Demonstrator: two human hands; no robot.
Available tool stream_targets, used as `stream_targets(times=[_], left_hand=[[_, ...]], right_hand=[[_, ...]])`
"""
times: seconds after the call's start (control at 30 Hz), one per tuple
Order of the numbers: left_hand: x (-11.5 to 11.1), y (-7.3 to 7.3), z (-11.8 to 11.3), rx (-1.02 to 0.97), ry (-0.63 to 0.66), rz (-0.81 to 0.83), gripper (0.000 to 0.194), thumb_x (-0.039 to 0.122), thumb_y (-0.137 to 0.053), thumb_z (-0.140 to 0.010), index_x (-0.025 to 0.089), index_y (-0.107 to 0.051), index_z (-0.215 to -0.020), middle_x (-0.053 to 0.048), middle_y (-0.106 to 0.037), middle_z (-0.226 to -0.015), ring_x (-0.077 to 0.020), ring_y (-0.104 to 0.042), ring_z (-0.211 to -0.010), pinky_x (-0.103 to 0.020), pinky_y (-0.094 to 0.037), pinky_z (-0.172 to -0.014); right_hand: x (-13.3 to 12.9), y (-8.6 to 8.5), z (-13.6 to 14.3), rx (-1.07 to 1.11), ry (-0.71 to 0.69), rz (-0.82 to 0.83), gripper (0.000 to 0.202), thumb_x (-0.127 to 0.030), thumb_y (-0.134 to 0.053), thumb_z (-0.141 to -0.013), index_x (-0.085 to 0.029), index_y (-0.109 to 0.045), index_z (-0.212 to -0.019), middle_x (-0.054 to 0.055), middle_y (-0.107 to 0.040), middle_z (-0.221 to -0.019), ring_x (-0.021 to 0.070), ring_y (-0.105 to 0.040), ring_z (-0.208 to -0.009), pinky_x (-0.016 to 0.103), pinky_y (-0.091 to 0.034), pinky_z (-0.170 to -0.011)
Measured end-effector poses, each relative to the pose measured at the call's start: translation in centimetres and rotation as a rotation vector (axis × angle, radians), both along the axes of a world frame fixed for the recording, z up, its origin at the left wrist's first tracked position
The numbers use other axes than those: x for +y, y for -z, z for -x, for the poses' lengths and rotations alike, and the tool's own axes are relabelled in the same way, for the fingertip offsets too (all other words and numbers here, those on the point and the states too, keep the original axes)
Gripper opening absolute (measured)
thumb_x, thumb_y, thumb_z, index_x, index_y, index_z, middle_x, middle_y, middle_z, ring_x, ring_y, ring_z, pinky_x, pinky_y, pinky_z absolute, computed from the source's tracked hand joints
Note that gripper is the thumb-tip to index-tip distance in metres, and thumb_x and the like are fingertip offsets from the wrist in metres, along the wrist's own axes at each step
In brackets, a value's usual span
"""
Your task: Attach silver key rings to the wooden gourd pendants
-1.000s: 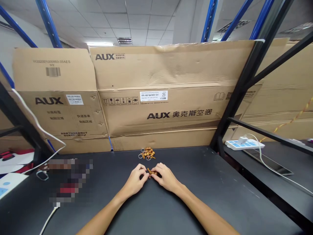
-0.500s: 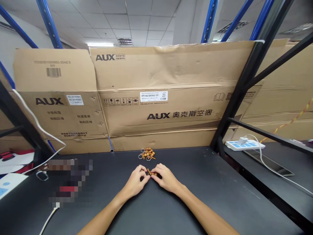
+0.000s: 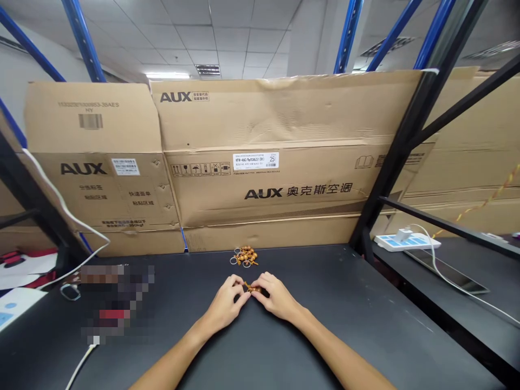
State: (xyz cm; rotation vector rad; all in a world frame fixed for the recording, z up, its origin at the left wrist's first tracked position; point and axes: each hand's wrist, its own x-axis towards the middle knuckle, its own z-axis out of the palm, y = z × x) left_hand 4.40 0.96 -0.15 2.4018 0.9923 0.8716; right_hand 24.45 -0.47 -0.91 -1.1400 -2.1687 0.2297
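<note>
Both hands meet low over the black table (image 3: 244,341), working on a small brown wooden gourd charm (image 3: 255,289) with a cord. My right hand (image 3: 276,295) pinches its body between thumb and fingertips. At the charm's left end, the thumb and fingers of my left hand (image 3: 228,300) close on the cord. The fingertips hide part of both. Just beyond the hands lies a pile of similar gourd keychains (image 3: 247,254) with metal split rings.
Cardboard boxes (image 3: 260,206) wall off the table's back edge. A white cable (image 3: 81,357) and blurred items (image 3: 114,303) lie at left. To the right, past a black rack post (image 3: 382,184), sit a power strip (image 3: 406,240) and a dark tablet (image 3: 447,269).
The cord end at my left fingertips sits slightly lower. Otherwise both hands and the pile stay in place; the view has shifted very slightly.
</note>
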Motion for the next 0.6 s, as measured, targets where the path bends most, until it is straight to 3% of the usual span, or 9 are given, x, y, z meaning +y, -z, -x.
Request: stream_targets(times=[0.13, 0.4, 0.6], left_hand=[[-0.11, -0.29, 0.06, 0.000, 0.043, -0.005, 0.024, 0.027, -0.043, -0.094, 0.020, -0.062, -0.081, -0.006, -0.056, -0.102, -0.0181, -0.056, -0.095, -0.032, -0.046, -0.089], [-0.12, -0.06, -0.02, 0.002, 0.003, -0.001, 0.030, 0.033, -0.049, -0.092, 0.019, -0.059, -0.067, -0.005, -0.057, -0.099, -0.0182, -0.057, -0.092, -0.032, -0.047, -0.086], [-0.12, -0.21, 0.06, 0.008, 0.056, -0.007, 0.025, 0.027, -0.045, -0.094, 0.019, -0.064, -0.080, -0.007, -0.053, -0.107, -0.0195, -0.055, -0.101, -0.034, -0.045, -0.093]], right_hand=[[0.08, 0.03, 0.04, -0.003, 0.043, 0.007, 0.010, -0.025, -0.054, -0.090, -0.020, -0.063, -0.093, 0.004, -0.064, -0.087, 0.0190, -0.055, -0.083, 0.032, -0.044, -0.076], [-0.08, -0.04, -0.05, -0.018, -0.034, -0.002, 0.013, -0.028, -0.053, -0.091, -0.022, -0.063, -0.096, 0.004, -0.064, -0.087, 0.0176, -0.055, -0.083, 0.030, -0.044, -0.077], [0.34, 0.56, -0.01, -0.016, 0.088, -0.007, 0.010, -0.026, -0.055, -0.089, -0.021, -0.063, -0.093, 0.004, -0.065, -0.087, 0.0195, -0.055, -0.083, 0.033, -0.044, -0.076]])
